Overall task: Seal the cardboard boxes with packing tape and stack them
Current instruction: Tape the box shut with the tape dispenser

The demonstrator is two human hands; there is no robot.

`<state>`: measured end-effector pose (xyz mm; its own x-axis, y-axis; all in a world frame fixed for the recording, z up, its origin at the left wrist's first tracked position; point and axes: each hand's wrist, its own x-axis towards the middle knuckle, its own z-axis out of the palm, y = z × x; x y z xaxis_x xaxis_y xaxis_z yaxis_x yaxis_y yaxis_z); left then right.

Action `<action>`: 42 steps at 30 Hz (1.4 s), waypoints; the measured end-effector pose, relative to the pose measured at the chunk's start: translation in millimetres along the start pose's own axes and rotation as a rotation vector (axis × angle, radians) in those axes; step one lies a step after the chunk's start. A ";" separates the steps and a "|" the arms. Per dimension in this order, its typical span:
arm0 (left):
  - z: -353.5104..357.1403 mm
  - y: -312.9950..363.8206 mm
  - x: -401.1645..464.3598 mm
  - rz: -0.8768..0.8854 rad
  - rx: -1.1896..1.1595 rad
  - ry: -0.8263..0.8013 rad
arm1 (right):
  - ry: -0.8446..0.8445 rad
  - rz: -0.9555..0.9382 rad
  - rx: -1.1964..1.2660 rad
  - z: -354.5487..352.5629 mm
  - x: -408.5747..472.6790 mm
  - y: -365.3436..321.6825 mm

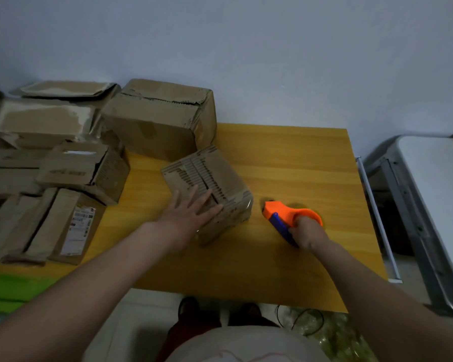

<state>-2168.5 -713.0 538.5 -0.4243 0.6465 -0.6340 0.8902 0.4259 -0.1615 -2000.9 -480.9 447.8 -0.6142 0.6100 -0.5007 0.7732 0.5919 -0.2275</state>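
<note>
Pale blue wall backs a yellow wooden worktop (285,158). At its middle sits a small cardboard box (207,189), turned askew so its top seam runs diagonally from far-left toward near-right. Left hand (191,212) lies flat on the box's near top edge, fingers spread and straight. Just right of the box, the right hand (305,232) grips the blue handle of an orange tape dispenser (290,214), nose pointing toward the box. Left of the box, more worn cardboard boxes (84,171) cluster.
</note>
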 end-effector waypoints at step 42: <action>30.0 -1.3 43.7 0.140 -0.196 0.404 | 0.293 -0.039 1.030 -31.9 29.1 -153.6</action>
<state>-2183.2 -704.3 488.4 -0.3679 0.8842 -0.2879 0.9117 0.4038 0.0752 -2142.5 -537.2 494.7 -0.5493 0.7839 -0.2894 0.4293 -0.0323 -0.9026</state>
